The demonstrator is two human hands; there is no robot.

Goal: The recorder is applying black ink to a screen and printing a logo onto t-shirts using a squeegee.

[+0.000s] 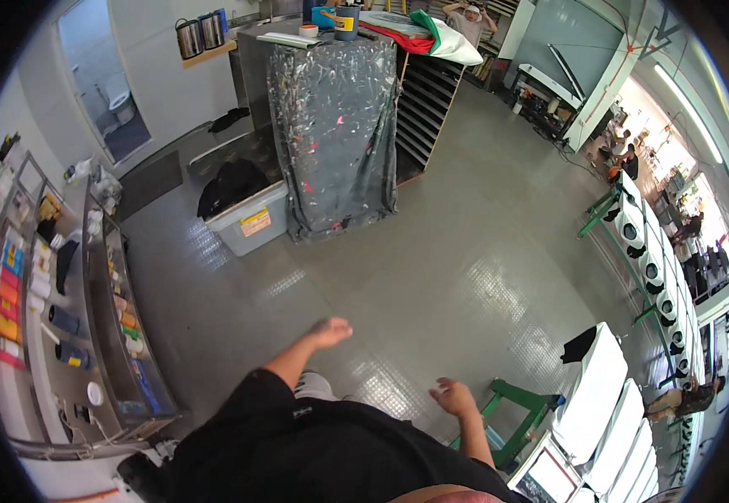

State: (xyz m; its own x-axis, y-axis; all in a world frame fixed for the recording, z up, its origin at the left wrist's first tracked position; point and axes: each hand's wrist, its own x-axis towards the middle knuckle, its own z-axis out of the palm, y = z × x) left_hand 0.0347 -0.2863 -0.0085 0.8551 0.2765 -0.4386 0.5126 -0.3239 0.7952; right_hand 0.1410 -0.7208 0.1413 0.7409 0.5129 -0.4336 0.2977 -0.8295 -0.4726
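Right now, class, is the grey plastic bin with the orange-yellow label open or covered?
Open: no lid shows on the grey plastic bin, and soft-looking black material bulges above its rim.

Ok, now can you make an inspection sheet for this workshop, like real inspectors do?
Surface: grey floor, with shiny patches.
Things: green stand and white boards near the right hand.
Clutter: black cloth heaped in a bin; bottles crowding the left shelves.
Hands: left hand and right hand over the floor, both seemingly empty.
Cables: thin dark ones on the floor, upper right; details too small to tell.
Surroundings: other people, upper right; a toilet through a doorway.
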